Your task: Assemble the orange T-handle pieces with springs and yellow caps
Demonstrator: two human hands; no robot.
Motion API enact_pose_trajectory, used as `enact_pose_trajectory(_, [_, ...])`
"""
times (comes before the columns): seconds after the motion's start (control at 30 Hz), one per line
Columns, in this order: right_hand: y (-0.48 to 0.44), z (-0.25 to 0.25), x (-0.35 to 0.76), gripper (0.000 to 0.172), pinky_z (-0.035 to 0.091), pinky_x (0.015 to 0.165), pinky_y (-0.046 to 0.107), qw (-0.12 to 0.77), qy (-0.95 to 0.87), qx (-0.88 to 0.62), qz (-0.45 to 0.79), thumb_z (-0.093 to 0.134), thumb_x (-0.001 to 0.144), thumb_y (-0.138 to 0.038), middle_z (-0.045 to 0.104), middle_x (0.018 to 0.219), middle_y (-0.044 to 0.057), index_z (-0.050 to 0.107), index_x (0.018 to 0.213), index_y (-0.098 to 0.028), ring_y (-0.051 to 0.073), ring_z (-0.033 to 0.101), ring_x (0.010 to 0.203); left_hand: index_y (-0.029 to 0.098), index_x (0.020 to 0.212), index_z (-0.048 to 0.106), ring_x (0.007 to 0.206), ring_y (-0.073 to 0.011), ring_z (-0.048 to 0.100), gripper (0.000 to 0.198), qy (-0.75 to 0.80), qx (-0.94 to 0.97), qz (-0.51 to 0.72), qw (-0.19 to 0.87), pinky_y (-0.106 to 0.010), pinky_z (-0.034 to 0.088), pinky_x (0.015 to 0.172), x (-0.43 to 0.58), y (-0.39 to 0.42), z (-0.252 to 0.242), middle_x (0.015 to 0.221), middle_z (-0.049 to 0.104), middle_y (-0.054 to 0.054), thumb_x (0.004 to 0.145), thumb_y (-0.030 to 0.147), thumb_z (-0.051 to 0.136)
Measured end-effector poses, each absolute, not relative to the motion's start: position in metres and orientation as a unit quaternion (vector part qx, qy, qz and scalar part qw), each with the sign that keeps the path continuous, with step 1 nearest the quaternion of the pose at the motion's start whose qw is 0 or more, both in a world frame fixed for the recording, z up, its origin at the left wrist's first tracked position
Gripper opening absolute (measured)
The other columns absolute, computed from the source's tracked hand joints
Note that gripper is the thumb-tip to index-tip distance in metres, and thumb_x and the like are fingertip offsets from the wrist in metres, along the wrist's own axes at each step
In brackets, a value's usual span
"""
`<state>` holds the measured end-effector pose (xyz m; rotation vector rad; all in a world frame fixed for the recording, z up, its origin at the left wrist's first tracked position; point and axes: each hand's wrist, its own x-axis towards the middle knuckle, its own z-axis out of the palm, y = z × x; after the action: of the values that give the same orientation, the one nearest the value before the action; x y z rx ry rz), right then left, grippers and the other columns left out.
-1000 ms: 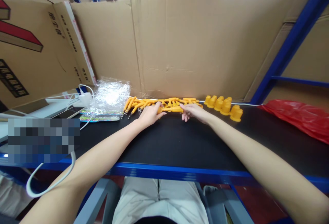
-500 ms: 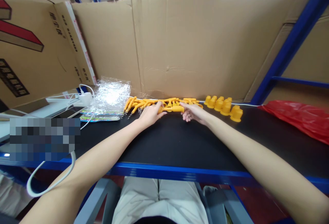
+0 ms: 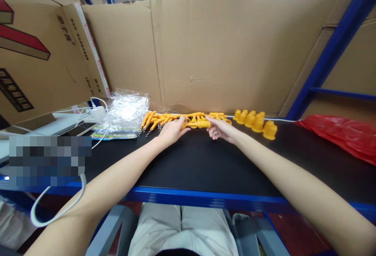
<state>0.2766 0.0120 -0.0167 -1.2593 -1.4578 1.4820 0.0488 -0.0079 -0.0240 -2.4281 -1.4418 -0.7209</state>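
Observation:
A slim yellow plastic piece (image 3: 199, 124) lies level between my hands, just above the black table top. Closed around its left end is my left hand (image 3: 174, 130), whose fingers hide part of it. The thumb and fingertips of my right hand (image 3: 221, 129) pinch its right end, while the other fingers curl below. Behind both hands runs a row of yellow plastic sticks (image 3: 154, 119), several tipped with thin metal spirals. To the right of my right hand stand several yellow cup-shaped plastic parts (image 3: 257, 123), narrow end up.
A clear plastic bag (image 3: 129, 109) lies left of the sticks, near a white charger plug (image 3: 98, 112) and loose cables. Tall cardboard (image 3: 220, 52) walls the back. A red plastic bag (image 3: 340, 136) rests at right beside a blue frame post (image 3: 329, 56).
Both hands stay almost in the same place, still on the yellow piece. The piece looks slightly different between them, its thicker part reaching nearer my left fingers.

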Motion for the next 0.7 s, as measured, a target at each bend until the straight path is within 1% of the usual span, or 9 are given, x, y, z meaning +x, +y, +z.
enact_pose_trajectory(0.1, [0.012,-0.016,0.276,0.044,0.044,0.038,0.018,0.349,-0.542,-0.478,0.596,0.049,0.084,-0.056,0.061,0.05,0.005,0.053,0.068,-0.016,0.01,0.056,0.039,0.017,0.111,0.046,0.081,-0.0223,0.064,0.036,-0.49,-0.827,-0.254,0.105,-0.031,0.048,0.069,0.05,-0.008,-0.024,0.089,0.066,-0.008,0.086,0.042,0.052])
enact_pose_trajectory(0.2, [0.012,-0.012,0.275,0.04,0.048,0.044,0.02,0.365,-0.512,-0.464,0.624,0.049,0.086,-0.052,0.063,0.053,0.005,0.053,0.071,-0.015,0.011,0.059,0.043,0.017,0.118,0.044,0.086,-0.0224,0.063,0.04,-0.481,-0.829,-0.268,0.097,-0.032,0.048,0.072,0.051,-0.009,-0.024,0.098,0.065,-0.009,0.087,0.042,0.05])
enact_pose_trajectory(0.3, [0.012,-0.005,0.277,0.031,0.05,0.049,0.022,0.414,-0.471,-0.451,0.635,0.05,0.088,-0.044,0.064,0.057,0.004,0.054,0.075,-0.016,0.012,0.061,0.047,0.017,0.13,0.035,0.092,-0.0223,0.062,0.047,-0.463,-0.833,-0.287,0.1,-0.032,0.048,0.075,0.053,-0.012,-0.025,0.11,0.062,-0.012,0.089,0.04,0.044])
enact_pose_trajectory(0.4, [0.015,0.003,0.284,0.023,0.053,0.055,0.024,0.493,-0.432,-0.448,0.608,0.05,0.088,-0.037,0.065,0.061,0.004,0.053,0.077,-0.017,0.012,0.062,0.052,0.019,0.138,0.027,0.092,-0.0211,0.063,0.053,-0.443,-0.842,-0.291,0.096,-0.032,0.049,0.075,0.055,-0.014,-0.024,0.119,0.058,-0.012,0.09,0.037,0.042])
enact_pose_trajectory(0.5, [0.025,0.006,0.298,0.019,0.054,0.059,0.025,0.582,-0.417,-0.453,0.531,0.049,0.087,-0.035,0.066,0.066,0.005,0.051,0.077,-0.019,0.014,0.064,0.059,0.021,0.138,0.027,0.091,-0.0204,0.063,0.052,-0.438,-0.852,-0.277,0.08,-0.032,0.05,0.074,0.055,-0.015,-0.024,0.122,0.057,-0.011,0.09,0.037,0.041])
enact_pose_trajectory(0.57, [0.036,0.002,0.31,0.018,0.054,0.06,0.027,0.632,-0.433,-0.462,0.447,0.051,0.084,-0.038,0.067,0.071,0.005,0.048,0.079,-0.021,0.016,0.066,0.063,0.021,0.136,0.03,0.09,-0.0202,0.063,0.051,-0.442,-0.854,-0.264,0.072,-0.032,0.05,0.075,0.053,-0.013,-0.025,0.123,0.057,-0.01,0.089,0.036,0.042])
enact_pose_trajectory(0.63, [0.047,-0.005,0.324,0.023,0.054,0.06,0.028,0.669,-0.454,-0.477,0.345,0.058,0.079,-0.041,0.067,0.076,0.005,0.046,0.082,-0.022,0.017,0.066,0.066,0.021,0.135,0.033,0.09,-0.0198,0.063,0.049,-0.446,-0.856,-0.255,0.065,-0.032,0.05,0.077,0.052,-0.011,-0.027,0.123,0.057,-0.01,0.089,0.034,0.042])
enact_pose_trajectory(0.7, [0.056,-0.013,0.336,0.034,0.054,0.063,0.029,0.686,-0.469,-0.502,0.237,0.064,0.073,-0.044,0.067,0.085,0.004,0.043,0.089,-0.023,0.017,0.067,0.072,0.021,0.133,0.036,0.09,-0.0195,0.063,0.047,-0.447,-0.857,-0.248,0.059,-0.033,0.05,0.078,0.051,-0.009,-0.029,0.123,0.057,-0.01,0.088,0.034,0.042])
